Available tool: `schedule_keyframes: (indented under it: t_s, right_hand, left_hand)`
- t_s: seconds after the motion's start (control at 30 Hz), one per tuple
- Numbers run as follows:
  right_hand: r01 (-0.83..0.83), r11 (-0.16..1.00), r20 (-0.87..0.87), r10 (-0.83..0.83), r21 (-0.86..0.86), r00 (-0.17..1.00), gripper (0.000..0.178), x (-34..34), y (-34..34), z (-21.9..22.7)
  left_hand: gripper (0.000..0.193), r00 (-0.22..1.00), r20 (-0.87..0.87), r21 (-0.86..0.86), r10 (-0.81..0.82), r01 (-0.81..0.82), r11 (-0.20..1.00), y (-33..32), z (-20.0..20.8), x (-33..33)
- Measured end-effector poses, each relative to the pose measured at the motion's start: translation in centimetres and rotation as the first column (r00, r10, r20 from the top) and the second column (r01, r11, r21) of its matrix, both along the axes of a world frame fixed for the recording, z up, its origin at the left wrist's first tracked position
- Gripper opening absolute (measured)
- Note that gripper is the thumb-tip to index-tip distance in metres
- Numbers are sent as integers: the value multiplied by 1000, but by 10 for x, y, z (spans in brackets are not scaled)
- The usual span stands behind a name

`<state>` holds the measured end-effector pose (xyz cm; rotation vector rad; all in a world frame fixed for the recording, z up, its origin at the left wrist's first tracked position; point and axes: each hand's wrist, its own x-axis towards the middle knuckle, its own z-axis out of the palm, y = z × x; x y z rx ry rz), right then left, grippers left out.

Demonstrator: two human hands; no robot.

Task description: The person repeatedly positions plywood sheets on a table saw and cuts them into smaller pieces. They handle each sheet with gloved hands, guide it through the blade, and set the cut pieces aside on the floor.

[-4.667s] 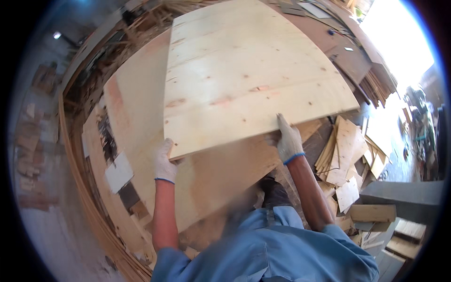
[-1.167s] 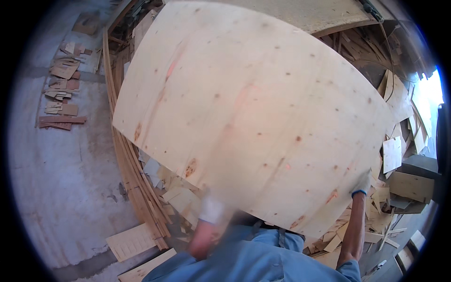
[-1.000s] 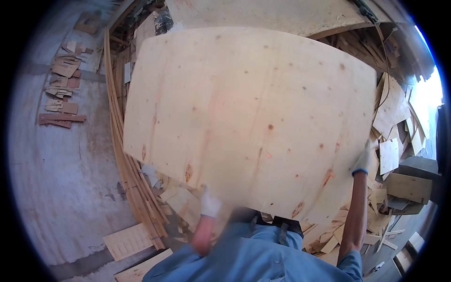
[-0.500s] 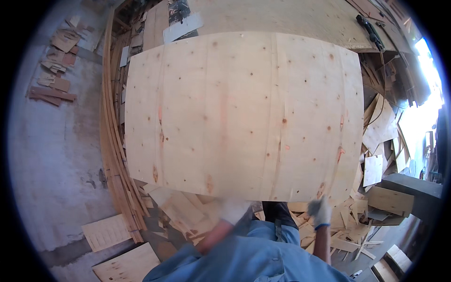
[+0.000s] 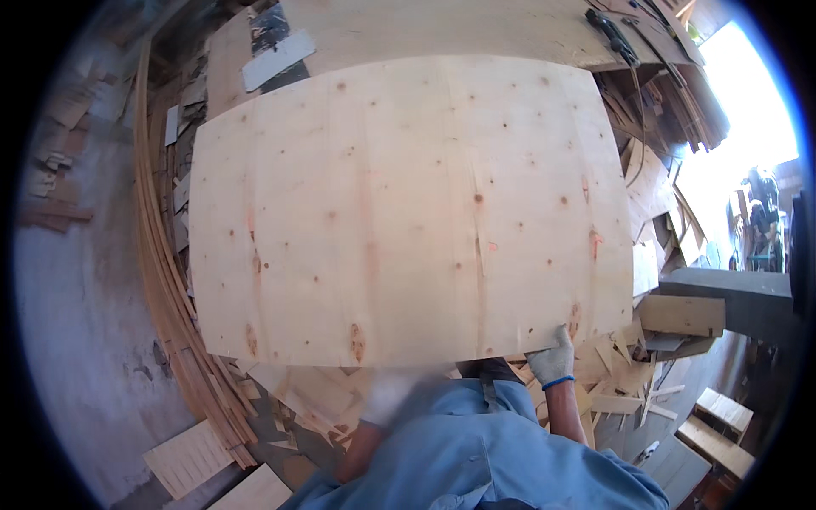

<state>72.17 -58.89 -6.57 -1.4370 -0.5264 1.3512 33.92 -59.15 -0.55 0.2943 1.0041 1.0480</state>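
A large pale plywood sheet [image 5: 408,212] with scattered knots and faint reddish marks lies in front of me. Its near edge reaches almost to my body. My right hand [image 5: 552,359], in a grey-white work glove with a blue cuff, grips that edge right of the middle: the thumb rests on the top face and the other fingers are hidden below. Smeared by motion, my left hand [image 5: 398,393] in a whitish glove is at the near edge, left of my body's middle. Its fingers cannot be made out, nor whether it touches the sheet.
Long wooden strips [image 5: 157,263] run along the left side. Plywood offcuts [image 5: 616,365] litter the floor below and right of the sheet. A dark corded power tool [image 5: 612,36] lies on the far board [image 5: 442,30]. A grey beam-like block [image 5: 731,291] stands at the right.
The view has shifted, and the sheet now appears farther left. My right hand has moved onto the near edge, thumb on top. My left hand has shifted slightly left and stays blurred.
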Motion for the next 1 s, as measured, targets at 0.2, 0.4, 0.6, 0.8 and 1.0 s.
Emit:
schedule_keyframes:
  t_s: [0.2,0.4,0.6,0.8,1.0]
  right_hand:
    - [153,981,-376,-188,-122,908,48,12,34,33]
    - [214,960,-581,-280,-181,764,52,57,138,56]
    - [241,961,-564,-276,-138,778,51,96,237,21]
    - [101,977,-522,-186,-187,832,52,115,272,-27]
    - [115,963,-434,-215,-245,875,51,149,289,-93]
  left_hand:
    - [43,661,137,-147,738,-723,675,6,-15,-118]
    - [39,711,107,-117,695,-685,719,12,-40,-109]
    - [47,654,384,-203,652,-629,750,25,-35,-68]
    - [44,508,314,-170,802,-801,574,28,-49,-93]
    - [42,491,268,-334,829,-760,558,47,-78,-99]
